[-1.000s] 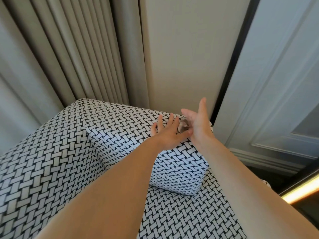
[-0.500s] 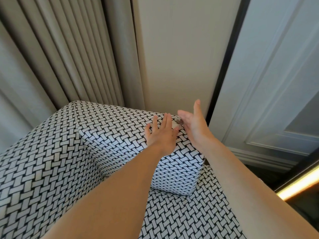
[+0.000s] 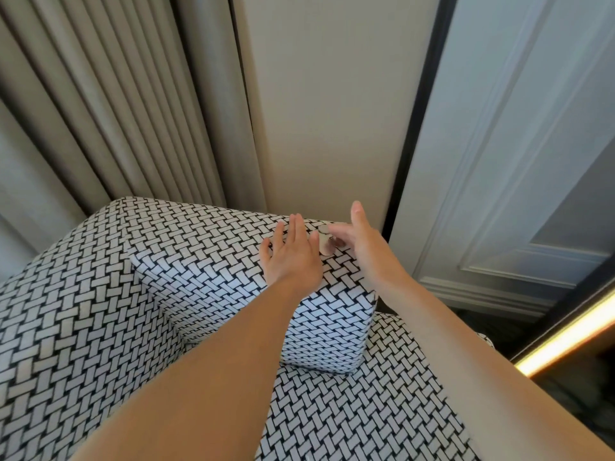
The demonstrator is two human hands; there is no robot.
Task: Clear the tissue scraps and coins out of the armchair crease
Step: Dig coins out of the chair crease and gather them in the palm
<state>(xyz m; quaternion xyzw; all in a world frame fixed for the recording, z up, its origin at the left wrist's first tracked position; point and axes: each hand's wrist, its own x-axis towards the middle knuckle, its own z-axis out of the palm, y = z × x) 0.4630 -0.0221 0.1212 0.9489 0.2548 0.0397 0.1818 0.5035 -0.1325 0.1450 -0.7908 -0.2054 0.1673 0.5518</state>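
The armchair (image 3: 83, 327) is covered in a black-and-white woven pattern, and a matching cushion (image 3: 206, 261) leans in its back corner. On the cushion's top right end lie a few small pieces (image 3: 327, 246): a pale round one and a brownish one, blurred, which may be coins or tissue. My left hand (image 3: 293, 257) lies flat on the cushion top, fingers spread, just left of the pieces. To their right is my right hand (image 3: 366, 247), open with the thumb up and the fingers stretched over them. The armchair crease is hidden behind the cushion and my arms.
Grey pleated curtains (image 3: 109, 111) hang behind the chair on the left. A beige wall panel (image 3: 332, 111) and a pale panelled door (image 3: 515, 161) stand close behind and to the right. A lit yellow strip (image 3: 572, 337) runs at the right edge.
Both hands have stayed on the cushion top. The right hand's fingers have stretched out over the small pieces, which now show more between the two hands.
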